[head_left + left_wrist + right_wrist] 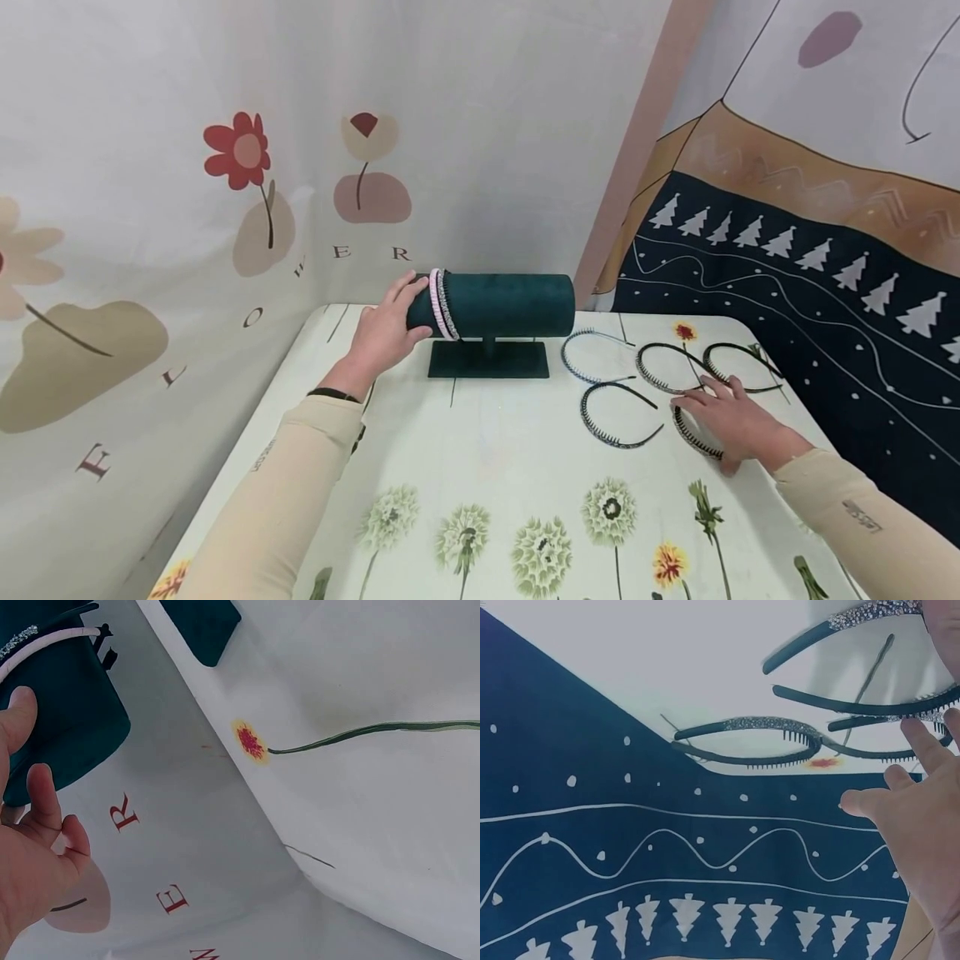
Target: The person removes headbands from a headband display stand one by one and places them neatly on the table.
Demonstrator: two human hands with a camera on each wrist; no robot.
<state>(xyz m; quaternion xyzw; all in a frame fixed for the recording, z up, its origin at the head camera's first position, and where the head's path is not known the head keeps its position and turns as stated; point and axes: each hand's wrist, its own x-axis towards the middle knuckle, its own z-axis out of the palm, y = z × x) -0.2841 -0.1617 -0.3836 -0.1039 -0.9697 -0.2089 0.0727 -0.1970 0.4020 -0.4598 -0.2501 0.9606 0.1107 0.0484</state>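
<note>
A dark green padded headband stand (517,305), a horizontal roll on a flat base, stands at the back of the table. A pink headband (437,305) and a sparkly dark headband (447,307) sit round the roll near its left end. My left hand (386,333) grips that end, fingers over the top and thumb at the front. At the right, my right hand (738,422) spans a black toothed headband (693,437) with sparkles, thumb at its near side and fingers at its far side. The palm hides part of this headband.
Several more toothed headbands lie on the table: a light blue one (577,358), a dark one (596,425) in front of it, and two black ones (652,379) behind my right hand. A flower-printed curtain (480,125) hangs behind; a dark blue cloth (750,283) borders the right.
</note>
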